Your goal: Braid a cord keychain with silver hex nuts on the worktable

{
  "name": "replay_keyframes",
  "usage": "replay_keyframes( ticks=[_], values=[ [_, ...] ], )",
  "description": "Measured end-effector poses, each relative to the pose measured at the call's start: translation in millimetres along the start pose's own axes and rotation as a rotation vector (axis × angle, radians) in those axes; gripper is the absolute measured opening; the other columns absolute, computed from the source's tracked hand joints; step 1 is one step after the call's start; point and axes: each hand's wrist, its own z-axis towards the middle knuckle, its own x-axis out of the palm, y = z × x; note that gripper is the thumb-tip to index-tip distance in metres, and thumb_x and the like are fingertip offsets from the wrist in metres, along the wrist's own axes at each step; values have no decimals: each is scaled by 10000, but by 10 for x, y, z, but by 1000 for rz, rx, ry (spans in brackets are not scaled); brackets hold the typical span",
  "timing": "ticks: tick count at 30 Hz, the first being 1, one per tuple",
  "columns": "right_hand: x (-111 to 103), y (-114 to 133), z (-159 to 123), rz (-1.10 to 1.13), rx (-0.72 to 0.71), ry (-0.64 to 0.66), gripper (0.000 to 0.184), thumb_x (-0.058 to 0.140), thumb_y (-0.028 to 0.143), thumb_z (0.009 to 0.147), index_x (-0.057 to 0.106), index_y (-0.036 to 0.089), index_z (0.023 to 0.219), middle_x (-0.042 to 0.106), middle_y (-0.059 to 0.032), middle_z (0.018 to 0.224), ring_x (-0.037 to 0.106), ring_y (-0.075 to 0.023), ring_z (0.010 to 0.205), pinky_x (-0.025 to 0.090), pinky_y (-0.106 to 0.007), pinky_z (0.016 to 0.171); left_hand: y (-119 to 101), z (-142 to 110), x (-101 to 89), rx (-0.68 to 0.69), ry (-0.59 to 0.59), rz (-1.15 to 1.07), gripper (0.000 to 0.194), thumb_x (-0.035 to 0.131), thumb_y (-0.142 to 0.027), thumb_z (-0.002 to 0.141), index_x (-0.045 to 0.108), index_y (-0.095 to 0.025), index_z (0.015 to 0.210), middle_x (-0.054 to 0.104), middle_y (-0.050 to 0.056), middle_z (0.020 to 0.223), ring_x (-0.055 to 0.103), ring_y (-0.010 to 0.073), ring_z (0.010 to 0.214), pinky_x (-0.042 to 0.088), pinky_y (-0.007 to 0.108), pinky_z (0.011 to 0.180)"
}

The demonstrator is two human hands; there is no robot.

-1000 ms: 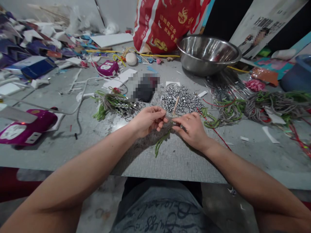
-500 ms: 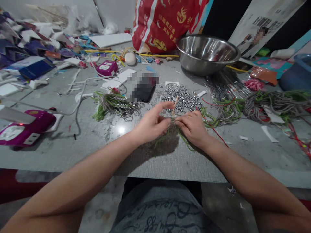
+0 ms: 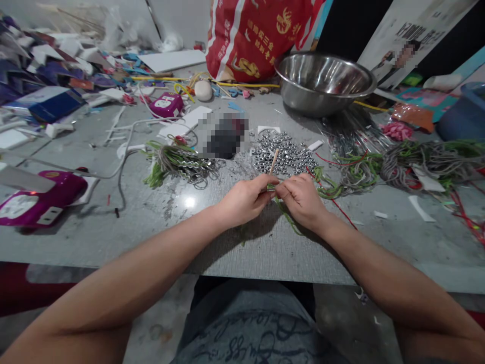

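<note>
My left hand [image 3: 248, 201] and my right hand [image 3: 300, 198] meet fingertip to fingertip above the table, both closed. Between them runs a green cord [image 3: 290, 220], pinched by the fingers of each hand, with a loose end hanging down over the table. A thin wooden stick [image 3: 274, 161] stands up just behind the fingertips; what it rests on is hidden. Right beyond the hands lies a spread of shiny silver beads [image 3: 282, 146]. To the left rests a bundle of green and grey cords with silver beads [image 3: 178, 162].
A steel bowl [image 3: 326, 83] stands at the back beside a red bag [image 3: 250, 40]. Grey and green cord hanks [image 3: 401, 162] lie right, with thin metal strands [image 3: 356, 134] behind. Purple power sockets [image 3: 45, 199] with a white cable sit left. Scraps pile up at back left.
My left thumb and index finger, spread apart before, have come together on the cord. The right hand stays nearly in place.
</note>
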Motion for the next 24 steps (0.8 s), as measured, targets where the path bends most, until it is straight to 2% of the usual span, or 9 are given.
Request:
replay_keyframes(
  ticks=[3, 8, 14, 24],
  values=[
    [-5, 17, -1, 64, 48, 26, 515, 186, 456, 947, 493, 194, 627, 513, -1, 583, 485, -146, 625, 291, -300, 675, 10, -10, 15, 25, -36, 51, 96, 460, -178, 856, 542, -152, 898, 638, -4, 729, 587, 83, 598, 433, 188, 553],
    [-30, 35, -13, 155, 79, 32, 389, 307, 385, 932, 528, 189, 680, 542, 0, 622, 487, -150, 649, 301, -303, 686, 25, -9, 19, 79, -41, 112, 147, 412, -175, 874, 534, -160, 793, 606, -14, 660, 551, 76, 564, 397, 182, 518],
    [-82, 44, -15, 213, 122, 17, 231, 447, 301, 871, 588, 196, 721, 589, -1, 654, 511, -156, 681, 320, -308, 695, 51, -11, 7, 77, -33, 128, 180, 381, -183, 878, 545, -158, 806, 602, -12, 650, 535, 75, 552, 389, 183, 514],
    [-67, -9, -26, 139, 83, 8, 167, 543, 281, 828, 634, 203, 712, 651, -2, 684, 550, -161, 707, 326, -319, 721, 92, 3, 18, 9, 50, 126, 169, 434, -201, 855, 593, -157, 825, 649, 5, 704, 597, 101, 623, 428, 201, 571]
  ],
)
